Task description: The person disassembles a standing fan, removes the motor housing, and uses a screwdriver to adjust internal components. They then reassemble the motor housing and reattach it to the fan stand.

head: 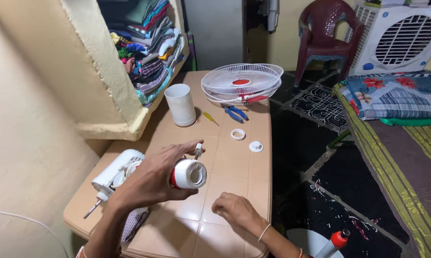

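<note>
Head view, looking down on a tan plastic counter [234,167] with a moulded tile pattern. The left hand [151,179] closes its grip around a white fan motor housing with a red band [189,174], held above the near half of the counter; the housing's round end faces the camera, and the thumb and forefinger reach up to a small white knob [198,151] on its top. Behind the hand, the wider white rear part of the motor [115,172] extends toward the wall, with a thin metal shaft [92,209] projecting from its near end. A checked cloth [134,223] lies beneath the wrist.

The right hand [234,209] rests on the counter just beside the housing, fingers curled inward; whether they pinch anything cannot be told.

Farther along the counter: a white plastic ring [238,134] and a white round cap [256,146], near each other; a white cylindrical plastic cover [180,104] standing upright; a yellow-handled screwdriver [208,116]; blue-handled pliers [236,113]; and, at the far end, stacked white wire fan guards with a red centre [241,82].

Surroundings: folded clothes [148,48] in a wall niche, a dark red plastic chair [323,36], a white air cooler [399,40], a floral bedspread [397,95].
</note>
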